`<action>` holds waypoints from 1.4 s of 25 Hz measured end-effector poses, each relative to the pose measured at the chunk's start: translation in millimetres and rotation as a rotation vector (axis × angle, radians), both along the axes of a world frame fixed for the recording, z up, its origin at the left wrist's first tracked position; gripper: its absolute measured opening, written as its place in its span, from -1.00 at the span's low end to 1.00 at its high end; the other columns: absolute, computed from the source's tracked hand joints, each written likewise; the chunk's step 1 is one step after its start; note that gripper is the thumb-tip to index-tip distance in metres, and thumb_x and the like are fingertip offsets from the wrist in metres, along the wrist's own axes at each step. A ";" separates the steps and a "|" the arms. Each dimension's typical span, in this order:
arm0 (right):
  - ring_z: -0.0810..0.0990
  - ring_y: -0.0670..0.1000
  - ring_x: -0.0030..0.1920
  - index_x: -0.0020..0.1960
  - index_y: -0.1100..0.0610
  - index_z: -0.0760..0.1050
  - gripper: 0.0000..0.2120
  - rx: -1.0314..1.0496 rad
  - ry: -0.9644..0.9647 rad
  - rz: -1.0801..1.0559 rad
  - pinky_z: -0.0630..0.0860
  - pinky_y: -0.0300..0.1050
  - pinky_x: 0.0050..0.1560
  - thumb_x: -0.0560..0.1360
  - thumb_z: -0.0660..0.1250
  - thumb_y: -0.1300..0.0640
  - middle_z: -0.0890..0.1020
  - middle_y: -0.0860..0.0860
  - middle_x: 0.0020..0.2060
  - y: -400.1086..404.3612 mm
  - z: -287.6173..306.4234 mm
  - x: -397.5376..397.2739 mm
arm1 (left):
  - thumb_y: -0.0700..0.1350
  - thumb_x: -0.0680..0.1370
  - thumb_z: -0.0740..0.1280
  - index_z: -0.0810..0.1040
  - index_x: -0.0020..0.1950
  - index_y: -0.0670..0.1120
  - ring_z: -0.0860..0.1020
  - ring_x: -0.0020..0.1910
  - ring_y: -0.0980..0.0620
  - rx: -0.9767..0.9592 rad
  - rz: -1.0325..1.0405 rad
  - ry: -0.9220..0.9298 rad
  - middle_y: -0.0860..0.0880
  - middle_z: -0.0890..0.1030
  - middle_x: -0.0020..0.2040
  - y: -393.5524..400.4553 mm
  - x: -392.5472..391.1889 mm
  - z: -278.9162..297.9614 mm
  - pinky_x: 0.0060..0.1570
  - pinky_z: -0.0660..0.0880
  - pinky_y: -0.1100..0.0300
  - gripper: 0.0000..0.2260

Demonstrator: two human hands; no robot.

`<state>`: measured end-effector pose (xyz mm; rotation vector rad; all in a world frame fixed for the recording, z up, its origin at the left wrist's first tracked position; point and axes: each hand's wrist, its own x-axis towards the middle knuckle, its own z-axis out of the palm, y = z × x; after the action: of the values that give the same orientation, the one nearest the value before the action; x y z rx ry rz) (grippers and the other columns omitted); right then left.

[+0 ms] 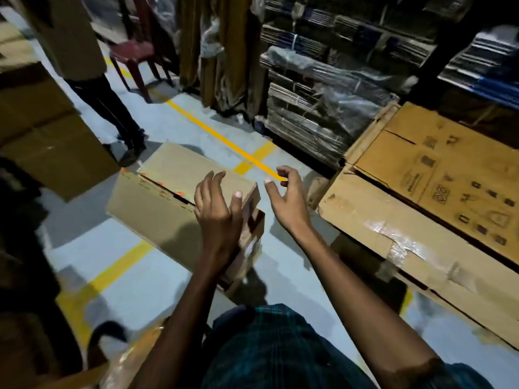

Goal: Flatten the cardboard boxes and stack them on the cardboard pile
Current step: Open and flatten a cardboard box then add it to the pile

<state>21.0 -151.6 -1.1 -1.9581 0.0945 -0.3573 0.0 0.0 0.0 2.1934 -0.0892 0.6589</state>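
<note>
1. While it lies tilted on the grey floor, a closed cardboard box sits just ahead of the person; its top seam carries orange tape.
2. Left hand rests at the box's near right corner, grip loosely spread.
3. Right hand hovers beside it, fingers curled, holding nothing.
4. Flattened cardboard pile lies to the right; yellow floor lines cross behind.
</note>
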 end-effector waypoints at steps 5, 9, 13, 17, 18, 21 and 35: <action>0.38 0.08 0.40 0.43 0.06 0.33 -0.41 -0.022 0.285 -0.020 0.35 -0.03 0.30 0.52 0.39 -0.18 0.42 0.05 0.40 45.1 -25.8 36.5 | -0.16 0.59 0.32 0.41 0.37 -0.20 0.36 0.39 -0.18 -0.047 0.081 -0.001 -0.24 0.41 0.38 56.1 15.9 -29.4 0.38 0.22 0.19 -0.64; 0.30 0.04 0.47 0.53 0.01 0.25 -0.24 -0.060 0.378 -0.019 0.27 -0.06 0.36 0.45 0.47 -0.17 0.33 0.05 0.49 60.9 -46.7 53.5 | 0.22 0.33 0.52 0.20 0.50 -0.05 0.19 0.49 -0.19 -0.173 0.381 0.374 -0.15 0.25 0.49 88.6 4.9 -69.2 0.42 0.14 -0.16 -0.13; 0.55 0.01 0.22 0.31 -0.02 0.41 -0.38 0.057 0.430 -0.085 0.50 0.08 0.27 0.35 0.55 -0.17 0.56 0.03 0.23 76.7 -73.2 56.3 | 0.36 0.11 0.55 0.04 0.53 0.03 0.04 0.54 -0.19 -0.413 0.583 0.754 -0.07 0.02 0.58 100.3 -14.1 -85.5 0.40 0.11 -0.28 0.15; 0.63 -0.01 0.02 0.17 -0.04 0.41 -0.49 0.172 0.405 -0.131 0.59 0.14 0.07 0.34 0.59 -0.05 0.63 0.02 0.03 84.4 -79.7 44.4 | 0.20 0.16 0.65 -0.12 0.59 -0.01 0.10 0.53 -0.13 -0.676 0.471 0.790 -0.19 -0.01 0.57 109.6 -21.4 -87.1 0.39 0.17 0.09 0.26; 0.63 0.01 0.03 0.15 -0.09 0.41 -0.49 0.181 0.386 -0.141 0.60 0.15 0.06 0.33 0.60 -0.05 0.63 0.02 0.03 83.5 -74.6 41.8 | 0.15 0.21 0.65 -0.14 0.59 -0.02 0.11 0.52 -0.08 -0.681 0.445 0.770 -0.17 0.00 0.57 108.5 -24.4 -84.2 0.34 0.15 0.19 0.24; 0.64 0.06 0.07 0.13 -0.16 0.40 -0.47 0.226 0.310 -0.194 0.62 0.20 0.03 0.29 0.61 -0.12 0.62 0.04 0.08 67.4 -56.0 27.5 | 0.12 0.23 0.65 -0.15 0.60 0.04 0.11 0.53 0.02 -0.662 0.393 0.686 -0.03 0.00 0.60 97.4 -30.7 -69.8 0.31 0.10 0.25 0.22; 0.59 0.22 0.17 0.10 -0.04 0.30 -0.65 0.993 0.062 -1.139 0.66 0.15 -0.13 0.52 0.47 0.13 0.50 0.14 0.23 -24.0 -116.2 -234.2 | 0.17 0.25 0.63 0.00 0.61 -0.04 0.14 0.55 0.08 0.008 -0.645 0.500 -0.03 0.12 0.60 -41.4 -68.7 -57.1 0.46 0.07 0.36 0.14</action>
<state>-213.2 -175.5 -117.3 -0.7583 1.2048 -0.7815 -68.7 -41.4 -57.1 2.0979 -0.5078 -0.2478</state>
